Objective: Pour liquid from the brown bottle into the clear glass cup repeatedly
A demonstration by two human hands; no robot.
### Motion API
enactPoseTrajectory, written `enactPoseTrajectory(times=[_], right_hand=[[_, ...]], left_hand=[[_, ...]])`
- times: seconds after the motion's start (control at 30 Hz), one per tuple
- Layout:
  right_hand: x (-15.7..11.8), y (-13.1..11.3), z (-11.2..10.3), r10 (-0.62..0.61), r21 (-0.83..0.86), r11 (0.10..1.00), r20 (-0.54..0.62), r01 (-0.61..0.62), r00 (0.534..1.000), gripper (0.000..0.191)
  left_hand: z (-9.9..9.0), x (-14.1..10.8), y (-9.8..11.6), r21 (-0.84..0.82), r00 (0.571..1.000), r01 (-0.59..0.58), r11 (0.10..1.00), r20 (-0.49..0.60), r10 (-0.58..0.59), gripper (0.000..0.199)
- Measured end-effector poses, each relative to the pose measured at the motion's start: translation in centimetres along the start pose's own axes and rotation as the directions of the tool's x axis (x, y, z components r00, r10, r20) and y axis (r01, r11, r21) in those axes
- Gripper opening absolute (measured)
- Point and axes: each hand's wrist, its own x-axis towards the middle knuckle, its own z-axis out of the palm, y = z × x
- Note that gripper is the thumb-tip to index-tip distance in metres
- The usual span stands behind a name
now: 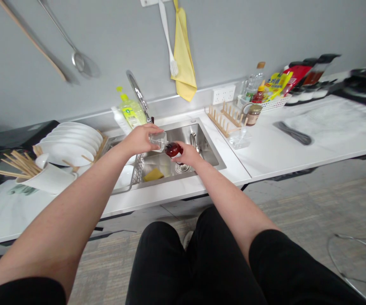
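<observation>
Over the steel sink [210, 146], my left hand [143, 140] is closed around a clear container [160, 141]. My right hand [189, 154] grips a dark red bottle [174, 150], tilted so that its neck end points left at the container. The two objects meet or nearly meet; whether liquid runs between them is too small to tell. Below them a yellow sponge [153, 174] lies in the basin. The faucet [140, 95] rises behind my left hand, beside a yellow-green soap bottle [132, 111].
White plates [70, 142] stand in a rack at left, near a white holder [51, 178] of chopsticks. Right of the sink are a wooden rack [222, 120], a jar [253, 115], a clear box [240, 139] and a basket [273, 103] of bottles. A yellow cloth [184, 55] hangs above.
</observation>
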Motion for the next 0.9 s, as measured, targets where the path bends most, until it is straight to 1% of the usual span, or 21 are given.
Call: enactPoseTrajectory(times=[0.2,0.47,0.9], right_hand=[[-0.12,-0.40,-0.20,0.003,-0.011,1.000,-0.005,-0.003,1.000,0.082],[-0.19,-0.93,-0.35,0.007,-0.005,1.000,0.002,-0.007,1.000,0.082],[-0.10,-0.32,-0.02,0.019,0.061,0.998,0.001,-0.019,1.000,0.085]], left_hand=[[-0.12,0.00,0.00,0.021,1.000,0.001,1.000,0.012,-0.001,0.081],[-0.34,0.08,0.52,0.021,1.000,0.018,1.000,0.016,-0.019,0.080],[-0.64,0.55,0.76,0.046,0.999,0.032,0.998,0.034,-0.034,0.083]])
